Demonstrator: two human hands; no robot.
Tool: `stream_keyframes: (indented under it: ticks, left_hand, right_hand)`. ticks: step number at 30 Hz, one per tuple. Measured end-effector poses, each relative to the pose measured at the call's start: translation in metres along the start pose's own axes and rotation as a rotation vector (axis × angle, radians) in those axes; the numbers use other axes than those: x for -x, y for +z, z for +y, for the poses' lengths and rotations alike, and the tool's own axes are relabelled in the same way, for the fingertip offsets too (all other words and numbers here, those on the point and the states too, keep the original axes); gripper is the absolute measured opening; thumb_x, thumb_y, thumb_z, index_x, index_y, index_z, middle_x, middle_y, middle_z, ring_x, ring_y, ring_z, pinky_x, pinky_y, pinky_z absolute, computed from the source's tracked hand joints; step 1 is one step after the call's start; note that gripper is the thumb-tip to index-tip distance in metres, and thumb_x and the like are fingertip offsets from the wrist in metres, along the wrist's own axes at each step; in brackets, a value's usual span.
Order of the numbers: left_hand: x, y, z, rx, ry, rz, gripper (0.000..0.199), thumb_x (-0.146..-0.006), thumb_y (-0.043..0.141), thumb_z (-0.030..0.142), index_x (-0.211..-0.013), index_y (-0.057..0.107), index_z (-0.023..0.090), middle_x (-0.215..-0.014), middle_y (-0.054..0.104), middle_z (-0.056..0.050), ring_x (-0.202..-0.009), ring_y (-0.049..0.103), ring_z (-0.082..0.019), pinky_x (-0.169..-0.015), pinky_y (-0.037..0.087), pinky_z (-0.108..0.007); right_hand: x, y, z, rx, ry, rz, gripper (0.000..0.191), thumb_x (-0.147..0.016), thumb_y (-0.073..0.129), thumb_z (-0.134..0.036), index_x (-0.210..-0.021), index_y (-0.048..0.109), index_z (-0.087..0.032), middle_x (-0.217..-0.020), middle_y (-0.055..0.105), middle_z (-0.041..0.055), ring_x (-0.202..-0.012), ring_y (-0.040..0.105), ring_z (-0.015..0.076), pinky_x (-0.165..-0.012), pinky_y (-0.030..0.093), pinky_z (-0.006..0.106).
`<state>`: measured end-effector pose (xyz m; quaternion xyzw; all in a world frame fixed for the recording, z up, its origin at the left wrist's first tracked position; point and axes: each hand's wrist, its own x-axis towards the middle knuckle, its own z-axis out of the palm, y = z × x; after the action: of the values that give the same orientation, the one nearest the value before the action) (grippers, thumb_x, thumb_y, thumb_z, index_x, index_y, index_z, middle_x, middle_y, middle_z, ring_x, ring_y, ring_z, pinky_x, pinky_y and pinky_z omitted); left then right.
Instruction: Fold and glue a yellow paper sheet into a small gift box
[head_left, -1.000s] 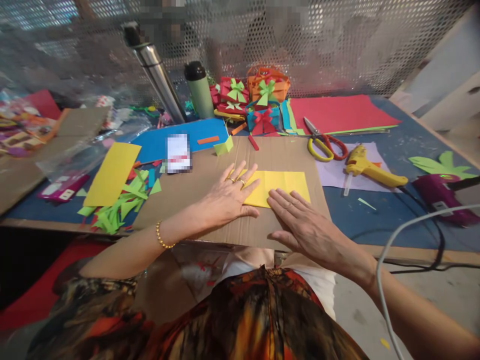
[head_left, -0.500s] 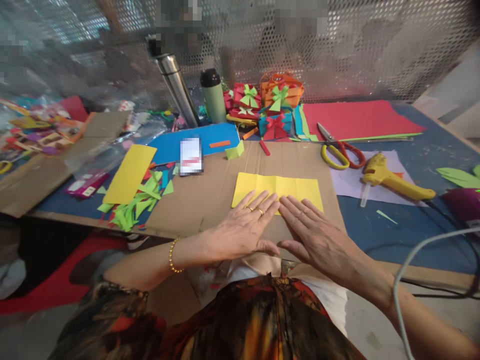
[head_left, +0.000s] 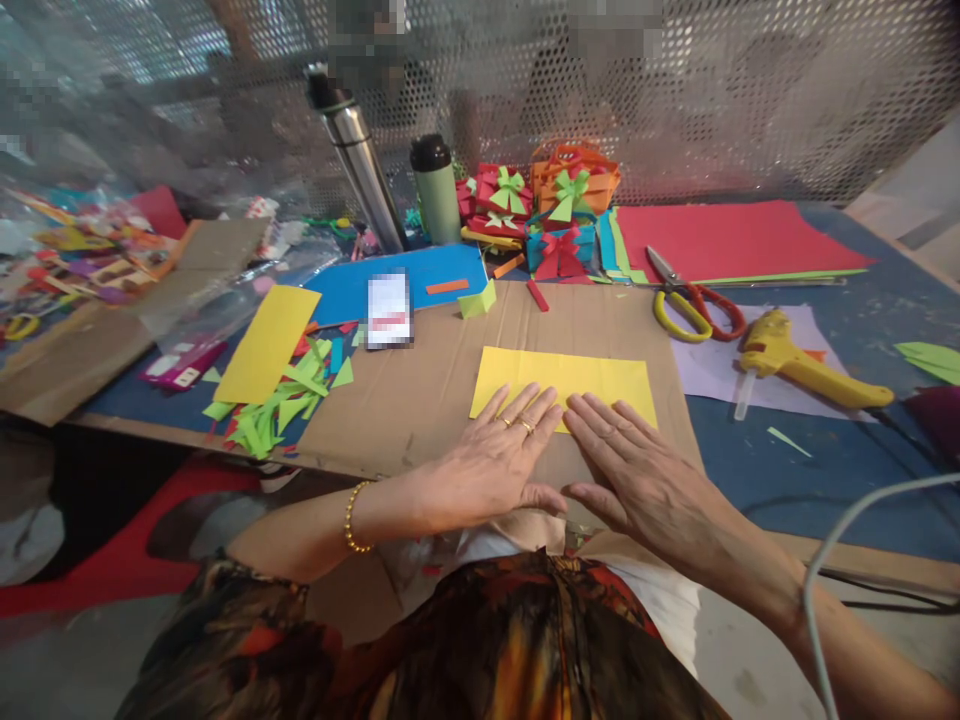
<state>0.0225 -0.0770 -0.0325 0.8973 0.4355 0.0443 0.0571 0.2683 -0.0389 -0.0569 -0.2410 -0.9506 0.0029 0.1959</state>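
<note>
A rectangle of yellow paper (head_left: 566,375) lies flat on the brown cardboard (head_left: 420,400) in front of me. My left hand (head_left: 510,445), with gold rings on its fingers, rests palm down, its fingertips over the paper's near edge. Beside it my right hand (head_left: 634,455) lies the same way, fingers stretched out on the near right part of the paper. The two index fingers almost meet, and the thumbs point at each other. Neither hand grips anything. My fingers hide part of the near edge.
Right of the cardboard are scissors (head_left: 679,300) and a yellow glue gun (head_left: 810,365) on lilac paper. On the left lie green paper scraps (head_left: 281,405), a yellow sheet (head_left: 266,345) and a phone (head_left: 389,310). Behind stand a steel flask (head_left: 364,175), a green bottle (head_left: 435,190) and small paper boxes (head_left: 559,245).
The view has shifted slightly, so the table's things appear a little farther right. Both hands stay flat on the yellow paper, whose crease lines look fainter now.
</note>
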Motion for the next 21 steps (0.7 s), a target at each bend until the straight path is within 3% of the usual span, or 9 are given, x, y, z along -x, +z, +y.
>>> stream_keyframes:
  ticks: [4,7,14,18,21]
  left_hand:
    - [0.0,-0.001,-0.004,0.049,0.025,-0.021,0.105,-0.094,0.025,0.082,-0.167,0.002,0.01,-0.173,0.013,-0.022,-0.163,0.004,-0.029,-0.131,0.011,-0.052]
    - [0.006,-0.004,-0.01,0.068,0.032,-0.042,0.104,-0.093,0.025,0.082,-0.167,0.009,0.01,-0.173,0.013,-0.022,-0.163,0.004,-0.029,-0.131,0.012,-0.051]
    - [0.051,-0.008,-0.027,-0.117,-0.063,-0.001,0.094,-0.096,0.023,0.078,-0.166,0.02,0.014,-0.171,0.027,-0.018,-0.161,0.019,-0.026,-0.132,0.012,-0.051]
    - [0.069,-0.017,-0.025,-0.21,-0.145,0.017,0.09,-0.099,0.019,0.075,-0.161,0.034,0.012,-0.165,0.039,-0.02,-0.157,0.033,-0.03,-0.131,0.015,-0.057]
    - [0.057,-0.024,-0.014,-0.287,-0.22,0.094,0.097,-0.097,0.019,0.077,-0.153,0.047,0.003,-0.156,0.048,-0.028,-0.152,0.04,-0.038,-0.129,0.017,-0.064]
  right_hand:
    - [0.0,-0.001,0.0,0.004,-0.012,-0.012,0.079,-0.106,0.048,-0.047,-0.167,0.014,-0.01,-0.163,0.04,0.0218,-0.154,0.034,0.0315,-0.123,0.037,0.057]
    - [-0.001,-0.003,0.0,0.022,-0.022,-0.017,0.078,-0.106,0.048,-0.047,-0.166,0.018,-0.007,-0.163,0.039,0.0237,-0.154,0.034,0.0325,-0.122,0.039,0.058]
    - [-0.002,-0.006,-0.002,-0.018,0.021,-0.066,0.071,-0.107,0.045,-0.047,-0.164,0.028,-0.008,-0.163,0.038,0.0223,-0.155,0.029,0.0319,-0.124,0.035,0.059]
    - [-0.004,-0.008,-0.003,-0.03,0.028,-0.076,0.069,-0.107,0.044,-0.047,-0.162,0.032,-0.007,-0.163,0.038,0.0233,-0.155,0.03,0.0323,-0.123,0.035,0.059]
    - [-0.006,-0.008,-0.003,-0.025,0.036,-0.073,0.067,-0.107,0.043,-0.047,-0.159,0.038,-0.005,-0.163,0.039,0.0232,-0.155,0.031,0.032,-0.124,0.034,0.058]
